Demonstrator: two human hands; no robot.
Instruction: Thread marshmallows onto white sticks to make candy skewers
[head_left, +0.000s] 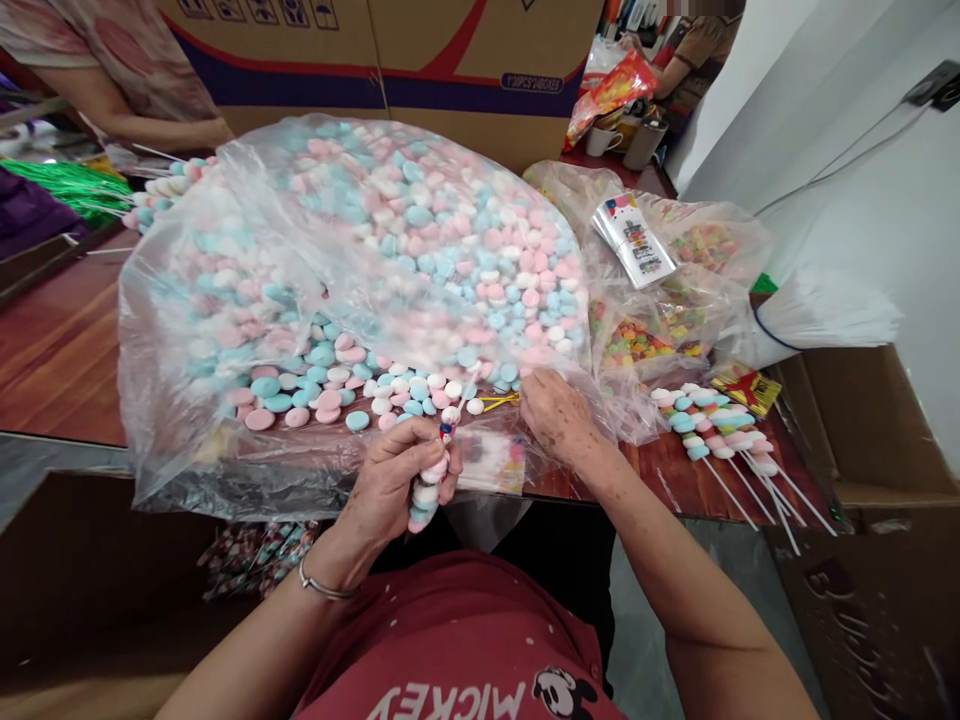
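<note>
My left hand (405, 470) is closed around a marshmallow skewer (424, 500) in a clear wrapper with a printed patch near its gathered neck. The stick end points up and away, and the pink, white and blue candies hang below my fingers. My right hand (555, 415) rests at the table edge, fingers curled together at the ends of some yellow twist ties (499, 402). Its fingertips are partly hidden. Between my hands lies a stack of clear printed bags (491, 465). Loose marshmallows (330, 400) spill from a huge clear plastic bag (375, 250) just beyond.
Several finished marshmallow skewers (716, 425) lie at right beside bags of gummy candy (645, 335) and printed packets (634, 240). White sticks (825, 315) stand in a bundle. Open cartons (840, 430) flank the table. A big cardboard box (450, 60) and a co-worker's arm (142, 115) are behind.
</note>
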